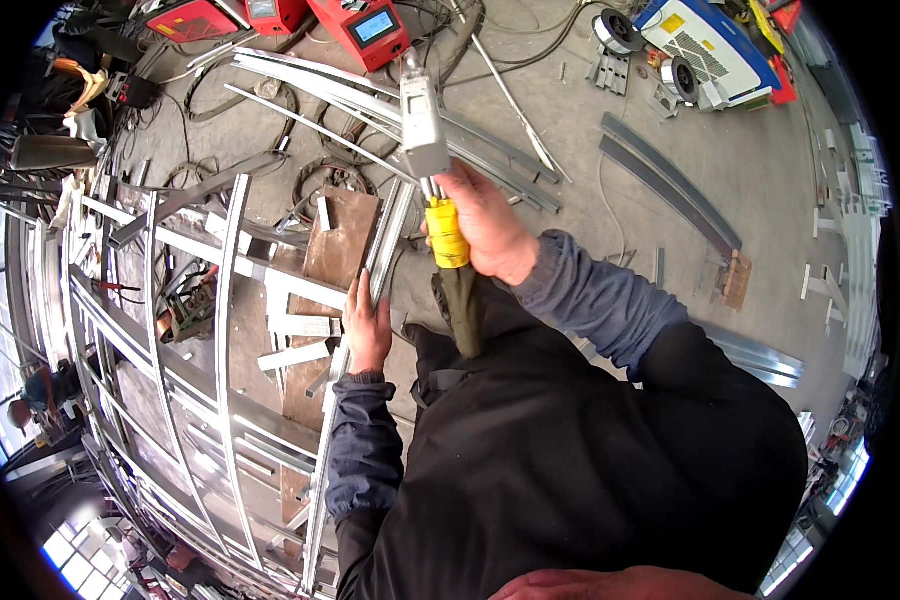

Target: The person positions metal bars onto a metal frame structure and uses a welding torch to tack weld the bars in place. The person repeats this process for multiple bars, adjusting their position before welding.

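Note:
My right hand (485, 225) is wrapped round a welding gun (425, 125) with a boxy light-grey head. Yellow tape covers its lower part, and a dark olive sleeved cable trails from it toward my body. The gun's tip points away from me, toward the far side. My left hand (368, 325) lies with fingers stretched out on the long silvery metal rail (328, 440) at the near edge of a welded frame. Beside that hand are a rusty brown plate (340, 240) and short white tube pieces (305, 326).
The metal frame (232, 330), with several long bars, spreads to the left. Red machines (365, 30) stand at the far side among hoses. A blue-and-white machine (710, 50) and wire spools (618, 32) are far right. Dark metal strips (670, 185) lie on the floor. Another person (40, 400) is far left.

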The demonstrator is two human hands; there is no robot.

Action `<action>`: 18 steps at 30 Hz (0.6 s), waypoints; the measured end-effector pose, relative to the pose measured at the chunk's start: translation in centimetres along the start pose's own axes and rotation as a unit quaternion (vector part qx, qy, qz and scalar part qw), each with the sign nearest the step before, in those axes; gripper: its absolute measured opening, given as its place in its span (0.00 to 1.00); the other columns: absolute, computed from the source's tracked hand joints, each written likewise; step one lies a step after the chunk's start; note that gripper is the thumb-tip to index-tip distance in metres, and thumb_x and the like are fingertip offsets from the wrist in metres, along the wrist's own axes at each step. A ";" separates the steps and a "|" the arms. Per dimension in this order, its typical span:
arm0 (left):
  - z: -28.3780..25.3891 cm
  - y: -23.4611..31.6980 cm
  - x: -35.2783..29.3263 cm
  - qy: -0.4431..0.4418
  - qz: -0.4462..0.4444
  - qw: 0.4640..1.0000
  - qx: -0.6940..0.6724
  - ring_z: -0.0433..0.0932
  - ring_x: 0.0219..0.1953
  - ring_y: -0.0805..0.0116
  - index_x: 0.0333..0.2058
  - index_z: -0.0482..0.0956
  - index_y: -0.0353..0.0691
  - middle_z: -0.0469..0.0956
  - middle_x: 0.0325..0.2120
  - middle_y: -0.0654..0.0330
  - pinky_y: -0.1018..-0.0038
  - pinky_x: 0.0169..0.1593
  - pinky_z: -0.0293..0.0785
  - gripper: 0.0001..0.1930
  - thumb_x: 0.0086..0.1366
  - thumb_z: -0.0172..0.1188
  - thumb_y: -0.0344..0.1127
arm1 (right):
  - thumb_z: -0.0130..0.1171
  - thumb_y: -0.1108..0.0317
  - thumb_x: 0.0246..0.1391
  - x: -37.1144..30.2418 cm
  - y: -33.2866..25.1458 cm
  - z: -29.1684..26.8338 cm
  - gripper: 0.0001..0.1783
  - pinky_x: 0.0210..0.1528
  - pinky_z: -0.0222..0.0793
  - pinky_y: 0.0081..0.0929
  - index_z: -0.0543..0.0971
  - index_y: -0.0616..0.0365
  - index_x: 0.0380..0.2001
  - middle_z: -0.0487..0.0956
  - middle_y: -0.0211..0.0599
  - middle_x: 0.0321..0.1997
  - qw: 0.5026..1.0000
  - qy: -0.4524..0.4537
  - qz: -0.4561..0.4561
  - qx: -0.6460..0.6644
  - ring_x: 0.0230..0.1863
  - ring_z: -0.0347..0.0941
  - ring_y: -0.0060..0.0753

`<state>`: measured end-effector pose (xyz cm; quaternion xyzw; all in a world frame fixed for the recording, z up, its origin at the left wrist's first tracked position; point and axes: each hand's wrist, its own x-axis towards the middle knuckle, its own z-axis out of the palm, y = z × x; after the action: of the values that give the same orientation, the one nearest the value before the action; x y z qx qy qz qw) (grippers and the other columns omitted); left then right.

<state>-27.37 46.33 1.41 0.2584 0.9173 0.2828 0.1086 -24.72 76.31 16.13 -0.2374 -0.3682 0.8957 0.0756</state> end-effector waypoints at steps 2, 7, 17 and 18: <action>-1.5 2.0 0.1 0.003 0.008 0.998 -0.056 0.71 0.72 0.39 0.76 0.67 0.36 0.73 0.69 0.39 0.55 0.75 0.66 0.32 0.79 0.62 0.39 | 0.70 0.41 0.69 -0.5 1.9 2.7 0.32 0.27 0.77 0.27 0.80 0.58 0.58 0.80 0.25 0.36 0.997 0.073 -0.009 0.007 0.27 0.77 0.21; -8.4 10.5 -2.5 -0.123 -0.014 0.854 -0.505 0.66 0.76 0.56 0.82 0.48 0.30 0.65 0.75 0.46 0.61 0.79 0.57 0.44 0.79 0.63 0.39 | 0.77 0.47 0.65 0.9 8.8 7.4 0.41 0.39 0.77 0.26 0.74 0.61 0.69 0.83 0.31 0.47 0.984 0.147 -0.080 0.060 0.40 0.78 0.23; -16.9 2.3 -6.2 -0.063 -0.123 0.881 -0.453 0.79 0.61 0.66 0.83 0.51 0.37 0.75 0.68 0.52 0.70 0.62 0.78 0.43 0.75 0.62 0.21 | 0.65 0.48 0.75 -2.1 15.7 15.4 0.43 0.67 0.72 0.34 0.60 0.61 0.78 0.77 0.44 0.67 0.983 -0.014 -0.098 -0.153 0.64 0.75 0.34; -17.6 2.3 -6.4 -0.076 -0.149 0.861 -0.481 0.79 0.62 0.66 0.83 0.51 0.38 0.74 0.69 0.52 0.70 0.62 0.78 0.43 0.76 0.61 0.20 | 0.65 0.49 0.75 -1.7 16.3 15.0 0.41 0.66 0.73 0.34 0.61 0.61 0.77 0.78 0.44 0.66 0.986 -0.021 -0.070 -0.148 0.63 0.75 0.34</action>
<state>-27.07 36.37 17.45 0.0549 0.6839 0.6485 0.3297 -29.81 54.73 14.73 -0.2012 -0.5139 0.8286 0.0945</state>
